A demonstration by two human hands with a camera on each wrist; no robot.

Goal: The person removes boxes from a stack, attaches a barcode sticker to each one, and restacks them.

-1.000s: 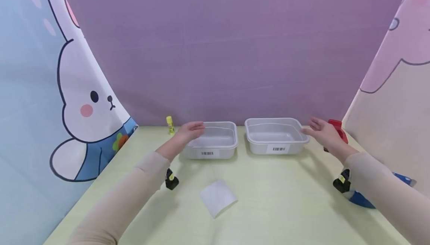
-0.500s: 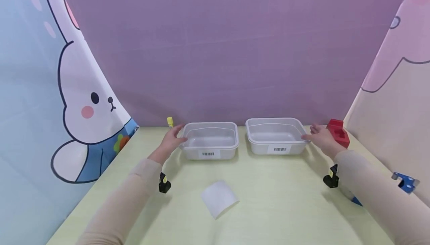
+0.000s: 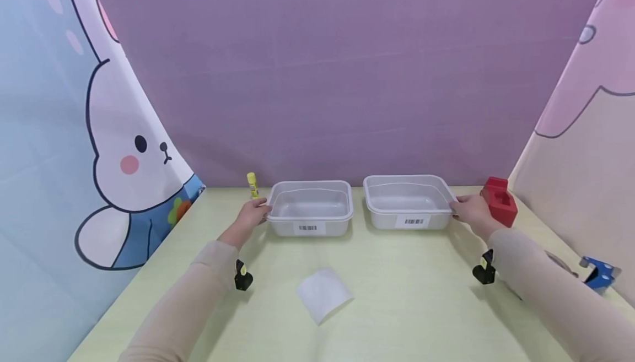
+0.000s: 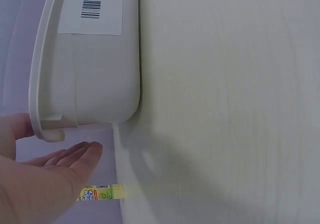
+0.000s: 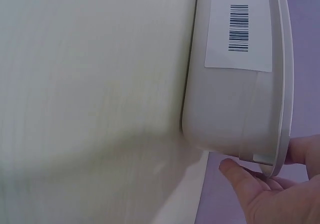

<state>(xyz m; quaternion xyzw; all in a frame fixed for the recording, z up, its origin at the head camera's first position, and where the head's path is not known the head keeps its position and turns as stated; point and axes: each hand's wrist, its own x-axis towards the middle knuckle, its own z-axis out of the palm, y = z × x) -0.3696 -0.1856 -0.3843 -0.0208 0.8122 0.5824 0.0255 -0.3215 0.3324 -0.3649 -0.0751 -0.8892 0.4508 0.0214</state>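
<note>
Two white plastic bins with barcode labels stand side by side at the back of the table. My left hand pinches the outer end of the left bin, thumb over the rim and fingers underneath it in the left wrist view. At the right bin, my right hand holds the outer end the same way. In the right wrist view the fingers lie under that bin's rim and the thumb goes over it. Both bins look empty inside.
A yellow glue stick stands behind my left hand. Beyond the right hand sits a red holder-like object. A blue tool-like object lies at the far right, partly behind my sleeve. A white paper square rests on the table.
The left hand has moved left from over the left bin to its outer end and taken hold of the rim. The right hand has lowered slightly onto the right bin's rim.
</note>
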